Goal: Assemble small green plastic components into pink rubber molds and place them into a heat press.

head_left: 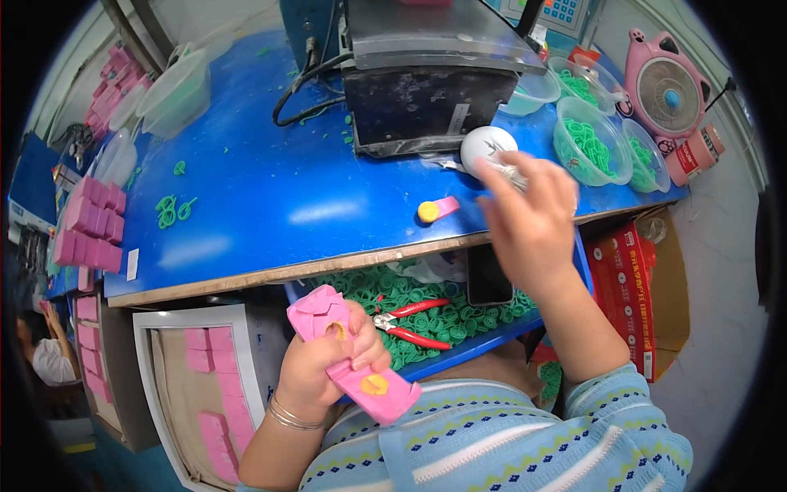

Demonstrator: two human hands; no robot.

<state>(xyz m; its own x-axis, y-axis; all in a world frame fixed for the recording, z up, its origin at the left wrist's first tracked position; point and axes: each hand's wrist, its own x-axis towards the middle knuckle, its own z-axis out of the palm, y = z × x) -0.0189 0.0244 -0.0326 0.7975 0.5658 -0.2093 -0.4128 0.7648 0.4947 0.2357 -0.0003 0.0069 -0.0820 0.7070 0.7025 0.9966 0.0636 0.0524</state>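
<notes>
My left hand (320,369) is closed around a split pink rubber-like block (393,402) with yellow patches inside, its thumb pressing near a yellow hollow. My right hand (529,213) is raised over the table's front edge, fingers apart and slightly blurred, with nothing visible in it. Just behind its fingers sits a white ball-shaped object (484,148), partly covered by them. A small pink piece with a round yellow end (429,211) lies on the blue table (311,205) left of that hand. Below, red-handled cutting pliers (414,334) rest on green rings in a drawer.
A black boxy machine (426,107) stands at the back with cables. Bowls of green rings (589,148) and a pink fan (668,86) are at right. A dark phone (489,277) lies in the blue drawer (484,338). Pink blocks (90,221) are stacked at left; a red box (623,287) stands right.
</notes>
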